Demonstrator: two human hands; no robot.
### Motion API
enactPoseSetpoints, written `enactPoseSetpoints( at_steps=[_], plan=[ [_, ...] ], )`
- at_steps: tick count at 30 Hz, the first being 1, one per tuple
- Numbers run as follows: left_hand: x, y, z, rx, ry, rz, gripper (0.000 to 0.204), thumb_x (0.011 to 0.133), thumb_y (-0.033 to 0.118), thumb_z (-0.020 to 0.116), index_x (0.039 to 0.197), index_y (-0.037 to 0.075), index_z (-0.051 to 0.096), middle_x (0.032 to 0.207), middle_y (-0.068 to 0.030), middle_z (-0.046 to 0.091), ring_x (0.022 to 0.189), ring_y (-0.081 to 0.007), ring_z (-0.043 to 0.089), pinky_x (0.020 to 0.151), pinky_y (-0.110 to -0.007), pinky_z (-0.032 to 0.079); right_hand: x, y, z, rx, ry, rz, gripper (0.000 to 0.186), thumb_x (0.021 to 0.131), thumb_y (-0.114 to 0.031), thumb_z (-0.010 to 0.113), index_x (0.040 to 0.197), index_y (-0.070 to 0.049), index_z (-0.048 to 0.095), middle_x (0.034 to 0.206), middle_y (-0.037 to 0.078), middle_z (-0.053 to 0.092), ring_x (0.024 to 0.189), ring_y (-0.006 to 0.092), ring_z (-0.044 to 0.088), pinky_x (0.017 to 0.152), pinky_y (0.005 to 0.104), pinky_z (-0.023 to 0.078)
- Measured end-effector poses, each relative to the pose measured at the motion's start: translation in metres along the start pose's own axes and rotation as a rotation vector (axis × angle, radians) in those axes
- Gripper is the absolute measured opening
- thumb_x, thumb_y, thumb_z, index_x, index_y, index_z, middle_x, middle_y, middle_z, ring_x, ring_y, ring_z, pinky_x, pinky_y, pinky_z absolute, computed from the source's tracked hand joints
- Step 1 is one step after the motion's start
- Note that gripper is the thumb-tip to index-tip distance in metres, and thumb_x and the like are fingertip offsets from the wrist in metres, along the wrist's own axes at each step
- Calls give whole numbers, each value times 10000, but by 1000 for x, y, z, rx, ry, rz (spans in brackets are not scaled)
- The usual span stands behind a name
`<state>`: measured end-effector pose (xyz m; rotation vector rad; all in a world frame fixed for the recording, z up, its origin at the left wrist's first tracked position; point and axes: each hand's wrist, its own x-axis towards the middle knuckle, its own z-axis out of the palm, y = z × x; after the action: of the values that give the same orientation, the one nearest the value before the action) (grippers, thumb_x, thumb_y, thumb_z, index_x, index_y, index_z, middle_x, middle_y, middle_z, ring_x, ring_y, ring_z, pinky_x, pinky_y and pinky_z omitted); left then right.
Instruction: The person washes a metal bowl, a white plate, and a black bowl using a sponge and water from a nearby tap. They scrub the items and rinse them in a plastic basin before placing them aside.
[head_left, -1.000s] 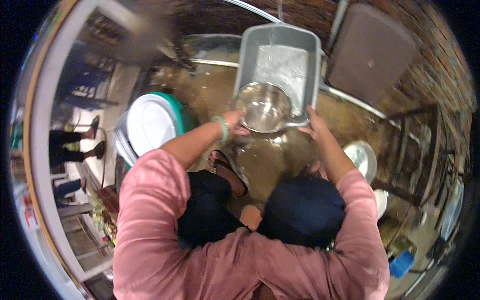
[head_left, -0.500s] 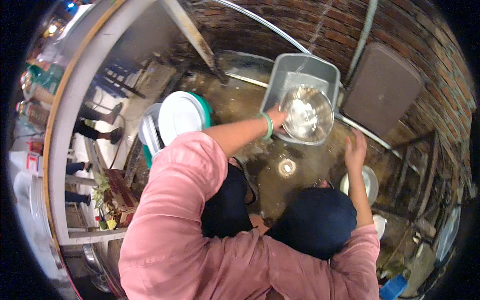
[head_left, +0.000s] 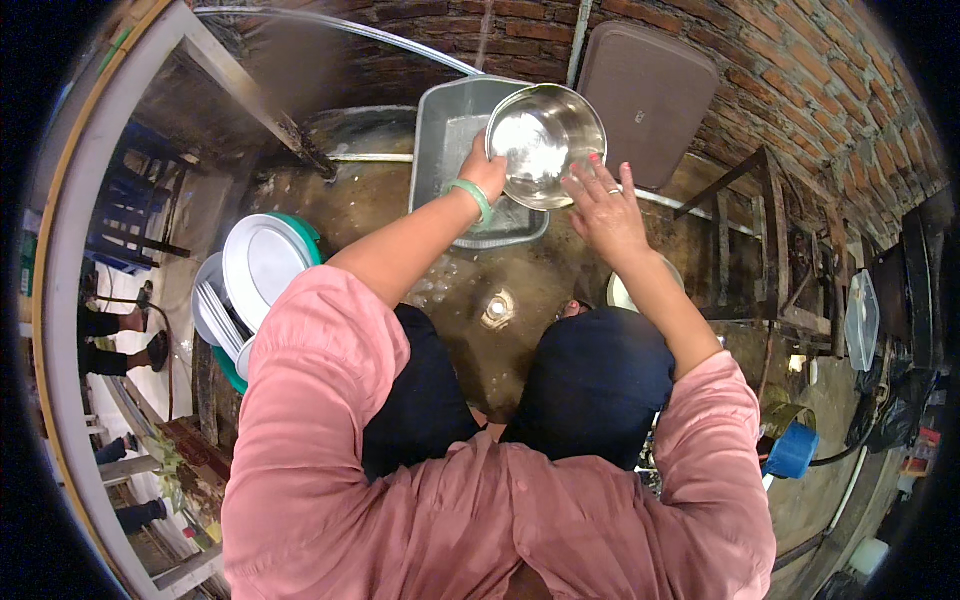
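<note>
A shiny steel bowl (head_left: 545, 135) is tilted above the right side of a grey rectangular tub (head_left: 430, 160), its hollow turned up toward me. My left hand (head_left: 486, 172), with a green bangle at the wrist, grips the bowl's left rim, thumb inside. At the near right rim is my right hand (head_left: 606, 212), fingers stretched and spread; some overlap the rim, and whether they touch it I cannot tell. A thin stream of water falls behind the tub, which holds some water.
White plates (head_left: 262, 268) stand stacked in a green basin (head_left: 305, 232) on the left. Against the brick wall leans a brown tray (head_left: 645, 110). A dark frame (head_left: 770, 235) stands right, with a blue container (head_left: 793, 450) nearer. The floor (head_left: 440, 290) looks wet.
My right hand has come up and in to the bowl's near right rim. The bowl, still in my left hand, has shifted right relative to the tub. The whole view has turned.
</note>
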<state>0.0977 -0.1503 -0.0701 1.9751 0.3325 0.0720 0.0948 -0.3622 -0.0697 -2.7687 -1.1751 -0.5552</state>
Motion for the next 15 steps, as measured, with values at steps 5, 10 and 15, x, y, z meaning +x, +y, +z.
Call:
enactPoseSetpoints(
  at_steps=[5, 10, 15],
  plan=[
    [-4, -2, -3, -530, -274, -324, 620, 823, 364, 422, 1313, 118, 133, 1303, -174, 276, 1004, -314, 500, 744, -351, 484, -4, 1, 22, 297, -21, 104, 151, 782, -201, 533, 893, -101, 557, 875, 101, 573, 889, 245, 534, 889, 400, 333],
    [7, -16, -13, -462, -322, -300, 635, 840, 461, 384, 1328, 140, 134, 1285, -146, 326, 926, -297, 537, 742, -373, 474, -20, 58, 41, 1951, 730, 1337, 219, 879, -213, 411, 954, -17, 471, 845, 79, 522, 742, 229, 532, 693, 351, 477],
    [14, -56, -19, -143, -411, -234, 549, 827, 422, 417, 1271, 118, 309, 1179, -86, 452, 847, -227, 538, 662, -365, 476, -29, 60, 36, 2057, 674, 1721, 136, 818, -168, 482, 827, -34, 496, 841, 83, 516, 806, 233, 529, 717, 369, 480]
  ],
)
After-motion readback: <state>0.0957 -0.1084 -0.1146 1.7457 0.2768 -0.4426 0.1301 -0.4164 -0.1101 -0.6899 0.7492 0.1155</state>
